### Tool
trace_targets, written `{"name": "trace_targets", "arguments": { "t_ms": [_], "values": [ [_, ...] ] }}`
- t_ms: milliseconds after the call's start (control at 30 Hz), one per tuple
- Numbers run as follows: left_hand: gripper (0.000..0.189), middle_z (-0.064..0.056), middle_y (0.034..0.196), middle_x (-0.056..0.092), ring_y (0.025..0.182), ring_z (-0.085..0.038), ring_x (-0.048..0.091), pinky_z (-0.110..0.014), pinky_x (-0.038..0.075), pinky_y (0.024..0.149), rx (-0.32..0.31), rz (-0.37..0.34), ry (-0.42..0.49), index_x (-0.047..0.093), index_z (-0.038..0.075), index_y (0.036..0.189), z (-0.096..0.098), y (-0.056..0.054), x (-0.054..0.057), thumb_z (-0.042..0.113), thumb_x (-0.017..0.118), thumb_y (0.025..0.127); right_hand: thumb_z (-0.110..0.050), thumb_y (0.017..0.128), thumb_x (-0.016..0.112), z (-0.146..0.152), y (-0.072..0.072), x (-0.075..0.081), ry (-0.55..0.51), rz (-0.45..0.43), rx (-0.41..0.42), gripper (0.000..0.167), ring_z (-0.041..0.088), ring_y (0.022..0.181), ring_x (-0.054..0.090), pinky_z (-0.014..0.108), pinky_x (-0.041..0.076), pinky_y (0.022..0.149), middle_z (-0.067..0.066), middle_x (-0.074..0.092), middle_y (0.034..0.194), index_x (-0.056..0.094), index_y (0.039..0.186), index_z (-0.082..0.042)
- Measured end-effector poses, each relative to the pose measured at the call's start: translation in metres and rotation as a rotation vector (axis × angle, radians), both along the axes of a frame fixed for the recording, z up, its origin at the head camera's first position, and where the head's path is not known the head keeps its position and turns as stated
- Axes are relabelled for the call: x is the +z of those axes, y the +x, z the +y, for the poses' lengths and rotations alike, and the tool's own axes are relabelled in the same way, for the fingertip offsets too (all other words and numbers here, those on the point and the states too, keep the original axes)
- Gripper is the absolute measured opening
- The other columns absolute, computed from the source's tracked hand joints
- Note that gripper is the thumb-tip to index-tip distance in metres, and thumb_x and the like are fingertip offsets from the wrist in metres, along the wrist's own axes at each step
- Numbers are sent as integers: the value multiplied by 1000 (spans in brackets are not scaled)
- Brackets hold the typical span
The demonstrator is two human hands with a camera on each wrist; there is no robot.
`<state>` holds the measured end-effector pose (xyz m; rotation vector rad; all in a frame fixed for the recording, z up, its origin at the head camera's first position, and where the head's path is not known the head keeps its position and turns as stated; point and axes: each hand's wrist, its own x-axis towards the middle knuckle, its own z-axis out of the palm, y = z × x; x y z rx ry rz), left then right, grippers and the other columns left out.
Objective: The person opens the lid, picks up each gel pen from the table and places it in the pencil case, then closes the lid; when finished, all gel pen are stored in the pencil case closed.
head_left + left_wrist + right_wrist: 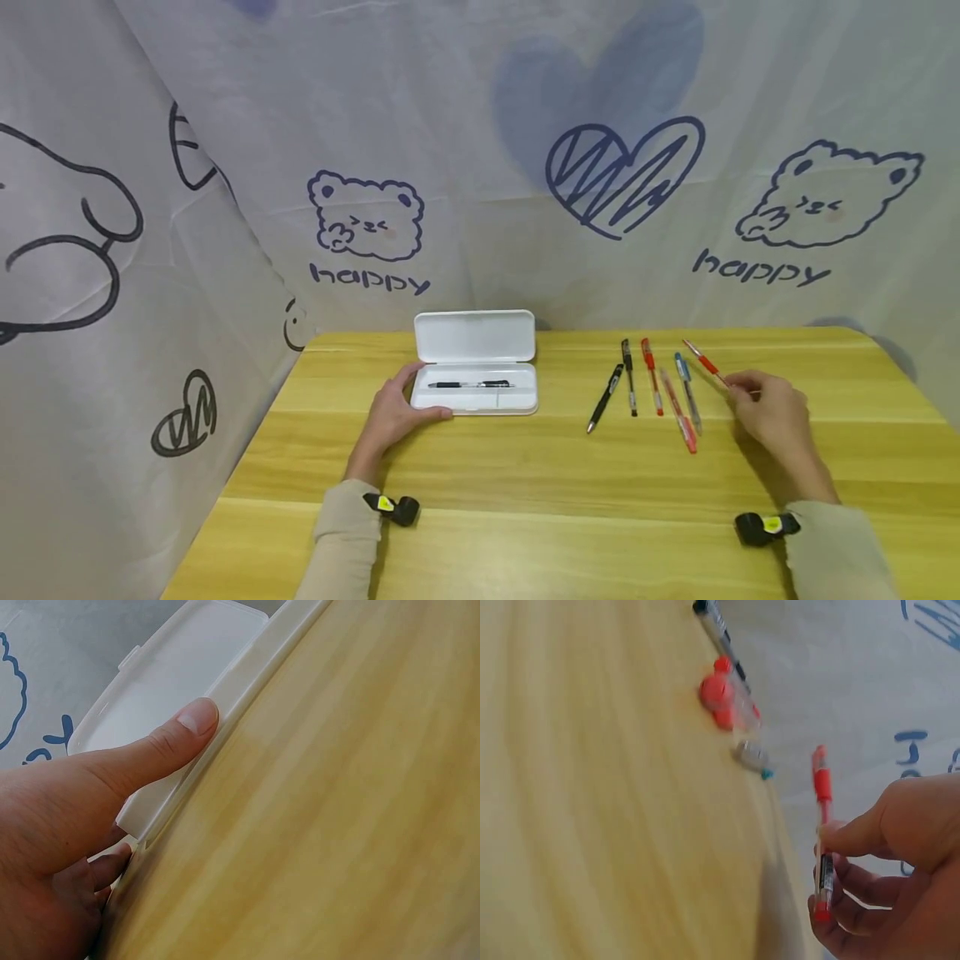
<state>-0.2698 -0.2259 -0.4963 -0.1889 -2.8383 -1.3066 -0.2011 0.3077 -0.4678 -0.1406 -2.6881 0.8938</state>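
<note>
A white pencil case (pixel 475 402) stands on the table with its lid raised, and a black pen (pixel 471 385) lies inside. My left hand (pixel 396 412) holds the case by its left end. In the left wrist view the thumb (pixel 169 746) lies along its front edge, the other fingers around the side. On the right, my right hand (pixel 772 408) pinches a red pen (pixel 703 359) between thumb and fingers. The right wrist view shows this red pen (pixel 823 795) with its clear barrel, held above the tabletop.
Left of my right hand lie several pens: two black pens (pixel 605 398), a red pen (pixel 652 375), a pink-red pen (pixel 678 414) and a blue pen (pixel 687 392). A patterned cloth (pixel 480 250) hangs behind the wooden table (pixel 525 500).
</note>
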Motion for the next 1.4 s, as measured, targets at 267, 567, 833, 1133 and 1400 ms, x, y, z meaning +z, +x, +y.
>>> {"name": "trace_targets", "arguments": {
  "t_ms": [267, 567, 833, 1133, 1400],
  "values": [
    [102, -15, 156, 47, 142, -40, 40, -58, 29, 118, -3, 0, 1, 46, 18, 151, -1, 0, -1, 47, 96, 67, -6, 105, 51, -26, -5, 8, -43, 73, 62, 21, 40, 87, 64, 40, 48, 66, 29, 67, 102, 63, 120, 3],
    [102, -15, 155, 48, 139, -39, 43, -57, 32, 117, -1, 2, -9, 46, 18, 151, -1, 0, -1, 47, 96, 67, -6, 107, 48, -61, -4, 18, -119, 50, 111, 24, 31, 81, 59, 36, 44, 65, 28, 66, 105, 57, 127, 3],
    [102, -14, 155, 48, 139, -39, 43, -57, 32, 116, -9, 13, -4, 47, 18, 151, -1, 0, -2, 46, 96, 67, 8, 101, 48, -96, -7, 25, -230, 52, 210, 30, 33, 95, 59, 21, 47, 61, 26, 64, 110, 61, 128, 6],
    [103, -13, 158, 45, 144, -40, 38, -58, 26, 120, -14, 20, -3, 46, 17, 152, -1, 0, -2, 48, 95, 67, 6, 97, 65, -147, -29, 20, -278, 206, 247, 18, 31, 91, 67, 19, 49, 65, 18, 73, 103, 74, 111, 0],
    [103, -13, 158, 45, 144, -38, 37, -57, 26, 120, -12, 14, -3, 45, 17, 152, 0, 1, 0, 48, 96, 67, 1, 95, 68, -190, -53, 14, -355, 130, 249, 16, 28, 88, 65, 33, 46, 68, 13, 74, 101, 79, 105, -4]
  ]
}}
